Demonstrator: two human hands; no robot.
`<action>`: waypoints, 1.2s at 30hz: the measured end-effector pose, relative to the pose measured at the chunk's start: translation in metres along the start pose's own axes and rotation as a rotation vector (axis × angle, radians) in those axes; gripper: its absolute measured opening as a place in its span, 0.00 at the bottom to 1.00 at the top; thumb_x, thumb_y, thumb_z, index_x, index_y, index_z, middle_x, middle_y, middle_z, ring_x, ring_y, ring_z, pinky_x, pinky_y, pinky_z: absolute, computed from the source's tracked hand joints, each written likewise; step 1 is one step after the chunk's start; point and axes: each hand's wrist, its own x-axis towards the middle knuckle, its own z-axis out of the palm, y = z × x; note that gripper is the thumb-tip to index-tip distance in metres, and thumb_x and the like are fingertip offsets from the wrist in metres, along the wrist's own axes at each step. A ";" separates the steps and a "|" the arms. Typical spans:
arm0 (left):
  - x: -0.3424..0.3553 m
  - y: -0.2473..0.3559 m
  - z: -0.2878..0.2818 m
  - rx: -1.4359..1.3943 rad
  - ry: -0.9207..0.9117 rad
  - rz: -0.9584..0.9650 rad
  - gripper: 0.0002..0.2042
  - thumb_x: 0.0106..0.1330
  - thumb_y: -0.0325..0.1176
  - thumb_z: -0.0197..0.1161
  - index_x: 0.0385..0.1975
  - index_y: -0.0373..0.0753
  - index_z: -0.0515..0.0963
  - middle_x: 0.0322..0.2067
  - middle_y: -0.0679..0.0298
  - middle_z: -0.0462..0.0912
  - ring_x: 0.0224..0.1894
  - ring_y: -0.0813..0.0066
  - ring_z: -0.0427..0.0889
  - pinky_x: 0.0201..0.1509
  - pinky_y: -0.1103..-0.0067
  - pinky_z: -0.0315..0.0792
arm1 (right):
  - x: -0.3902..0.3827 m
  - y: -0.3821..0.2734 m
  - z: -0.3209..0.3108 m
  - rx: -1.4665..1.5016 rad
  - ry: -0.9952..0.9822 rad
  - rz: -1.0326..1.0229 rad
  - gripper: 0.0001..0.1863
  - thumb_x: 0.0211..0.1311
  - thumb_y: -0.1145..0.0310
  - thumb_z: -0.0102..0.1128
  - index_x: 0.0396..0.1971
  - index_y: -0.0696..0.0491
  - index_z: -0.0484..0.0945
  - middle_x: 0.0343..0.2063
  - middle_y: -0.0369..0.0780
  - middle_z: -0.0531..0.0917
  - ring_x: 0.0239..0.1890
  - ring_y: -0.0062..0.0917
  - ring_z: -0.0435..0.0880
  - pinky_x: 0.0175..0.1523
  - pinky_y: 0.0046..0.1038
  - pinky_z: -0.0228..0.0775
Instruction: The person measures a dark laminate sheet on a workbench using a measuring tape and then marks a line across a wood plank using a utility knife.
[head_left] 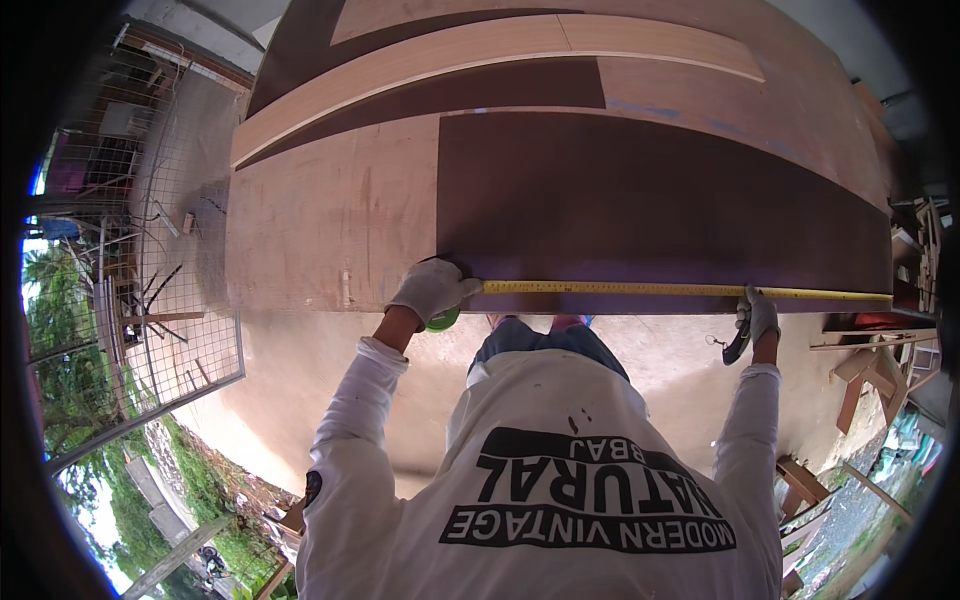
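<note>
A yellow tape measure blade (650, 289) lies stretched along the near edge of a dark brown board (660, 200). My left hand (432, 288), in a white glove, holds the blade's left end at the board's corner, with a green object (443, 320) under the palm. My right hand (758, 318), also gloved, presses the blade near the board's right end and grips the dark tape measure case (737, 345).
The dark board lies on a large light plywood sheet (330, 210) with lighter strips (480, 50) behind it. A wire mesh fence (150, 250) stands at the left. Wooden offcuts and frames (870, 370) lie at the right on the concrete floor (300, 370).
</note>
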 end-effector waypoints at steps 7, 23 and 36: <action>0.004 -0.007 0.001 -0.035 -0.011 -0.061 0.27 0.74 0.61 0.53 0.37 0.43 0.89 0.34 0.51 0.88 0.44 0.50 0.87 0.51 0.59 0.78 | 0.008 0.007 0.000 -0.024 0.020 -0.009 0.17 0.75 0.49 0.63 0.29 0.41 0.71 0.17 0.27 0.70 0.14 0.17 0.67 0.21 0.26 0.62; 0.026 0.027 0.004 -0.073 -0.105 -0.113 0.26 0.71 0.60 0.55 0.34 0.43 0.90 0.29 0.52 0.88 0.37 0.53 0.89 0.46 0.59 0.79 | -0.003 -0.001 0.004 -0.026 -0.021 0.004 0.17 0.74 0.47 0.64 0.30 0.41 0.73 0.17 0.28 0.72 0.15 0.18 0.69 0.22 0.27 0.64; 0.031 0.034 0.000 -0.080 -0.132 -0.252 0.28 0.68 0.64 0.59 0.38 0.43 0.91 0.34 0.56 0.91 0.41 0.57 0.91 0.47 0.61 0.81 | -0.002 0.000 0.005 -0.023 -0.093 0.013 0.18 0.76 0.47 0.62 0.29 0.39 0.69 0.17 0.26 0.68 0.15 0.15 0.65 0.23 0.25 0.62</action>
